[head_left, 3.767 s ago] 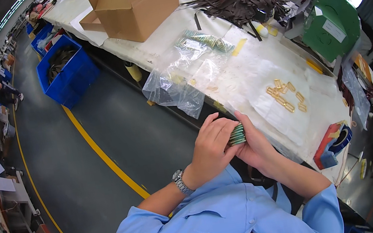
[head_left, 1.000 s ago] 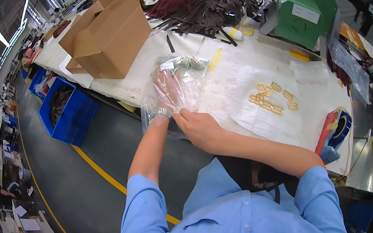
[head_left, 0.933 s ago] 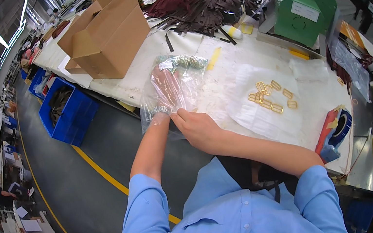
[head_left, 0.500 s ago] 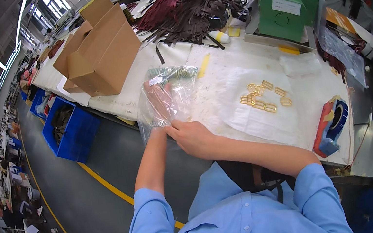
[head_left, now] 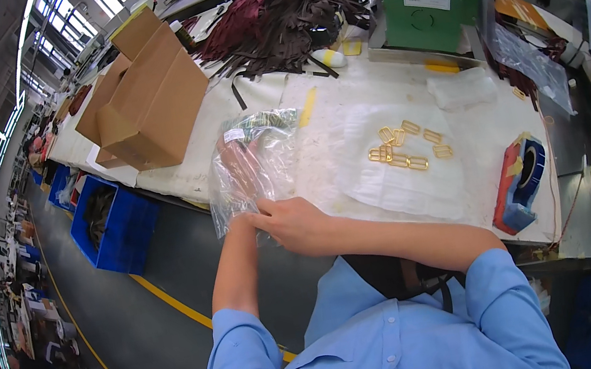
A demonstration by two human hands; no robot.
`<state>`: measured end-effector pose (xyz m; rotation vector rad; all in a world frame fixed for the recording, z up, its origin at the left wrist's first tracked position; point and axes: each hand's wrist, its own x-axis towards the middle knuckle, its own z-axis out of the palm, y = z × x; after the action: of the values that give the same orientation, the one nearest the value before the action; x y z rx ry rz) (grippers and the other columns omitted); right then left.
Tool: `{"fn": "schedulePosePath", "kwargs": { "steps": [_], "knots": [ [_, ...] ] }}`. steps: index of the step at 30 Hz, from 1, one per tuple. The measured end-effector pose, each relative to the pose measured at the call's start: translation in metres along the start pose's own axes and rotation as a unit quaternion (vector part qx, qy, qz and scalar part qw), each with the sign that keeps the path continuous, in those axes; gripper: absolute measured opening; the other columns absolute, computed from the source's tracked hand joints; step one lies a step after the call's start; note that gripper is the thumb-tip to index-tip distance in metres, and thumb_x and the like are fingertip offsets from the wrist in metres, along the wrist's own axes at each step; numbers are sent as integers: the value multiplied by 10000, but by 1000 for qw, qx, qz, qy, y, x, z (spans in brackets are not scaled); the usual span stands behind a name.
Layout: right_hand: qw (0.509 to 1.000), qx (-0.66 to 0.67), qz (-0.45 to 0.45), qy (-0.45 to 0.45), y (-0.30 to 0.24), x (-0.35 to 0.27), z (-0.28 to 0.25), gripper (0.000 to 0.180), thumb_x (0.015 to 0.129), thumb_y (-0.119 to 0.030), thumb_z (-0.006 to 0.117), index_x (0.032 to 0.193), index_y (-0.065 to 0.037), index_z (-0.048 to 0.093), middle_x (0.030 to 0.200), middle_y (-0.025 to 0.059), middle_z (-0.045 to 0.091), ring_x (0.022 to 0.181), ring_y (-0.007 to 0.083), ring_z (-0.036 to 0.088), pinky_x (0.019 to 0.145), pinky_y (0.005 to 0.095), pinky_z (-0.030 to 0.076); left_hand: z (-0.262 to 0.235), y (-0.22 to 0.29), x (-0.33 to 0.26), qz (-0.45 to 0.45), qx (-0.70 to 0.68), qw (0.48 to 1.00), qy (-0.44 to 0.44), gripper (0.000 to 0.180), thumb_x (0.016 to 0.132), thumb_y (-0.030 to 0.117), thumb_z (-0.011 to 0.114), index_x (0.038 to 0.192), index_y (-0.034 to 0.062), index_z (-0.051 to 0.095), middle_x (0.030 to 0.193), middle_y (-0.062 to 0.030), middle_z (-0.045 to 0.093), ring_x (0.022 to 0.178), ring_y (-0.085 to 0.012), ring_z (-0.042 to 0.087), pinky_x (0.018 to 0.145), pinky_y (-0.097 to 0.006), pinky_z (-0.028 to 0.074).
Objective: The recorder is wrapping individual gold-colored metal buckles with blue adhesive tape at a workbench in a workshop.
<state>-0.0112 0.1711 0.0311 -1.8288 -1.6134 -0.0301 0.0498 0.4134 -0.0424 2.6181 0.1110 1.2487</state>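
A clear plastic bag (head_left: 275, 145) lies at the table's near left edge, with greenish, striped-looking contents at its far end that I cannot make out. My left hand (head_left: 242, 168) is inside the bag up to the wrist. Glare on the film blurs its fingers. With fingers closed, my right hand (head_left: 294, 224) pinches the bag's mouth beside my left wrist. To the right, several gold-coloured slide buckles (head_left: 407, 161) rest on a white sheet (head_left: 375, 191), apart from both hands.
An open cardboard box (head_left: 162, 109) stands at the left, beyond a blue bin (head_left: 128, 232) on the floor. Dark straps (head_left: 300, 23) are heaped at the back. A green machine (head_left: 429, 2) stands at the far right, a tape dispenser (head_left: 519, 186) nearer.
The view has shifted slightly. My left hand remains inside the bag; the bag's far end looks more crumpled, and a white label shows there. My right hand still grips its mouth.
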Motion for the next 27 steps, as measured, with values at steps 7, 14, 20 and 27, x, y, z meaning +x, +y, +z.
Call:
{"fn": "schedulePosePath", "kwargs": {
  "steps": [7,14,20,27],
  "knots": [
    [999,22,1,34,0,-7,0,788,918,-34,693,1643,-106,394,1154,143,606,893,360,720,735,476,598,-8,-3,-3,16,-13,999,-35,402,1002,271,791,1194,-52,651,1136,-293,693,962,-493,677,846,-539,565],
    [1000,-29,-1,12,8,-10,8,783,931,-51,695,1651,-86,391,1150,134,610,880,348,721,735,462,599,-6,8,-17,25,-27,997,-67,394,1013,278,781,1189,-51,653,1105,-279,704,931,-487,678,835,-536,565],
    [999,-35,-4,25,2,-5,4,689,947,-58,690,1599,-62,466,1108,125,611,859,320,718,710,435,594,-6,2,-6,28,-34,995,-92,389,1023,284,772,1184,-50,655,1078,-266,713,905,-482,679,825,-534,565],
    [998,-16,-20,60,-3,4,-1,607,943,-59,684,1528,-51,522,1103,122,612,868,327,716,707,438,593,4,-3,1,-66,-21,993,-99,365,1036,286,753,1166,-44,665,1035,-243,718,873,-463,674,820,-523,561]
  ]
}}
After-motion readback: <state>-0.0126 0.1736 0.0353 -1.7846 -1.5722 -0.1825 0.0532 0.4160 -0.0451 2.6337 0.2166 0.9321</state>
